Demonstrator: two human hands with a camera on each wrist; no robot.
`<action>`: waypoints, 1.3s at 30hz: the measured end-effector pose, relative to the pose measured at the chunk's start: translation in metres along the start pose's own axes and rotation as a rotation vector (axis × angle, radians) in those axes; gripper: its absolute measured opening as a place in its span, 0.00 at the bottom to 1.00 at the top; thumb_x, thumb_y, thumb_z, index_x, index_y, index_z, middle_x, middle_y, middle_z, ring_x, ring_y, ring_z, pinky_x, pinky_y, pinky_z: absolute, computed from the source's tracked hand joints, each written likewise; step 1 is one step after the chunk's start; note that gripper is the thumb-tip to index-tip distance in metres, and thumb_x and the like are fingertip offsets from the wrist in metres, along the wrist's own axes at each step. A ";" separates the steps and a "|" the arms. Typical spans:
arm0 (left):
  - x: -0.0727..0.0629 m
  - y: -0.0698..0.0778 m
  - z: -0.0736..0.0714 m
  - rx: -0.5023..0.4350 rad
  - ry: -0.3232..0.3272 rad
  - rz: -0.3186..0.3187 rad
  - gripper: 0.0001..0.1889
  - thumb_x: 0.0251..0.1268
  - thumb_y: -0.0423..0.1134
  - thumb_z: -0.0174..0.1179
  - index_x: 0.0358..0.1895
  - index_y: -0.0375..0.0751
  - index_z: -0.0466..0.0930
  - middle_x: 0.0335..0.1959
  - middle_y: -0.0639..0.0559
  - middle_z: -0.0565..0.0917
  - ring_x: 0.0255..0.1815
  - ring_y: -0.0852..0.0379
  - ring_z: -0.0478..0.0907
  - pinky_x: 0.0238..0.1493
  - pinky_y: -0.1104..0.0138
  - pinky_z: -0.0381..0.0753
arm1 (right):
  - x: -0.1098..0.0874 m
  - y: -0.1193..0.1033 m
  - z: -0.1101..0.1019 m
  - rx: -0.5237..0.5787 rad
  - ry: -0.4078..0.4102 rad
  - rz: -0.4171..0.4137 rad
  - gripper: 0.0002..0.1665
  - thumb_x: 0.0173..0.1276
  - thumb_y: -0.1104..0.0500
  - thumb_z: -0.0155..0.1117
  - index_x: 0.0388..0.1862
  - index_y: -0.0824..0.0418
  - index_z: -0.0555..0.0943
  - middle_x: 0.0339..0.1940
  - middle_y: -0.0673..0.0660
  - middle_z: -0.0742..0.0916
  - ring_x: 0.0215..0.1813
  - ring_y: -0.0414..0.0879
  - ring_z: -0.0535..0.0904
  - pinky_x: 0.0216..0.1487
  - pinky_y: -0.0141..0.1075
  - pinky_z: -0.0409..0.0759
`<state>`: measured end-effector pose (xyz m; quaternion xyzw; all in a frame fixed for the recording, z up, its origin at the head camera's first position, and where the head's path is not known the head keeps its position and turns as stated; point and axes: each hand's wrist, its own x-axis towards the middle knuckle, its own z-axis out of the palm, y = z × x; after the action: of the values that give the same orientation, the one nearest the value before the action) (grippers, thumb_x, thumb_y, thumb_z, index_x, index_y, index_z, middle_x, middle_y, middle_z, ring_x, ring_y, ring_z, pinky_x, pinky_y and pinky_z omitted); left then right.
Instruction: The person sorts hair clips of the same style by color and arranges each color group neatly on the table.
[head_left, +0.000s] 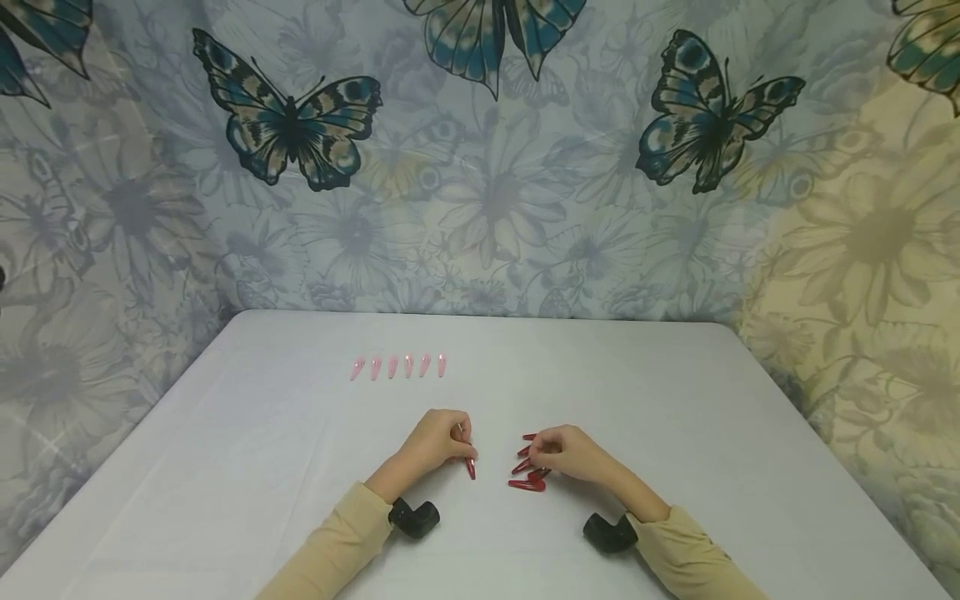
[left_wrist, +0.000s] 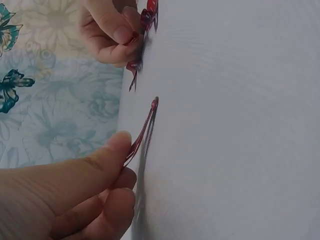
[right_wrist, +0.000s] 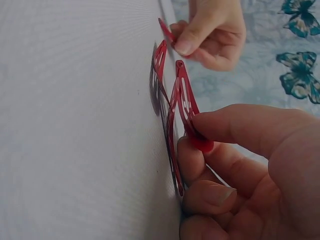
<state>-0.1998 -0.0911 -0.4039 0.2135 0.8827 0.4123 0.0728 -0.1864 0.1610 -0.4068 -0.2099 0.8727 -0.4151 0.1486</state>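
My left hand [head_left: 437,437] pinches a red snap hair clip [left_wrist: 148,124] between thumb and fingers; its narrow end points down to the white table. To the right, my right hand [head_left: 573,452] is at a loose group of red hair clips. In the right wrist view its thumb and fingers grip one red hair clip [right_wrist: 186,97] by the wide end, tilted up off the table. Other red clips [right_wrist: 160,55] lie right beside it, partly overlapping. In the head view my right fingers hide part of the group, and a red clip [head_left: 527,484] lies nearest me.
Several pink hair clips [head_left: 393,367] lie in a neat, evenly spaced row toward the back left of the white table [head_left: 637,375]. A wall with butterfly and flower patterns [head_left: 495,208] stands behind the table. Black wrist cameras [head_left: 416,518] sit below both wrists.
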 end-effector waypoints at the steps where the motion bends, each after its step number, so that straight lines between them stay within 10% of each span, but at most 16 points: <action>1: 0.000 -0.001 0.001 0.017 0.013 0.016 0.13 0.48 0.34 0.74 0.22 0.38 0.75 0.13 0.52 0.78 0.14 0.68 0.65 0.20 0.76 0.65 | 0.000 0.000 0.000 0.000 -0.001 0.001 0.07 0.64 0.62 0.62 0.32 0.66 0.83 0.34 0.56 0.85 0.28 0.34 0.69 0.28 0.26 0.67; 17: 0.002 -0.012 -0.007 0.010 -0.100 0.088 0.07 0.54 0.23 0.63 0.37 0.31 0.85 0.30 0.44 0.86 0.24 0.68 0.72 0.29 0.76 0.72 | 0.003 0.003 0.000 0.004 -0.005 -0.005 0.07 0.64 0.62 0.63 0.33 0.67 0.84 0.35 0.59 0.88 0.31 0.33 0.72 0.30 0.26 0.70; 31: -0.017 -0.041 -0.049 -0.083 0.035 -0.007 0.05 0.65 0.27 0.57 0.35 0.36 0.70 0.36 0.38 0.81 0.15 0.64 0.72 0.22 0.72 0.71 | -0.001 0.003 -0.002 0.043 0.003 -0.024 0.07 0.65 0.62 0.63 0.34 0.66 0.83 0.37 0.60 0.88 0.32 0.31 0.74 0.31 0.26 0.73; 39: -0.044 -0.067 -0.091 0.037 0.177 -0.121 0.04 0.59 0.32 0.66 0.34 0.34 0.86 0.34 0.41 0.88 0.21 0.64 0.69 0.23 0.73 0.69 | 0.003 0.003 -0.001 0.062 0.016 -0.037 0.08 0.66 0.62 0.64 0.34 0.67 0.84 0.35 0.60 0.88 0.34 0.30 0.74 0.34 0.26 0.73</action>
<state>-0.2091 -0.2114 -0.3975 0.1238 0.9044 0.4080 0.0154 -0.1904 0.1624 -0.4089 -0.2181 0.8564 -0.4464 0.1403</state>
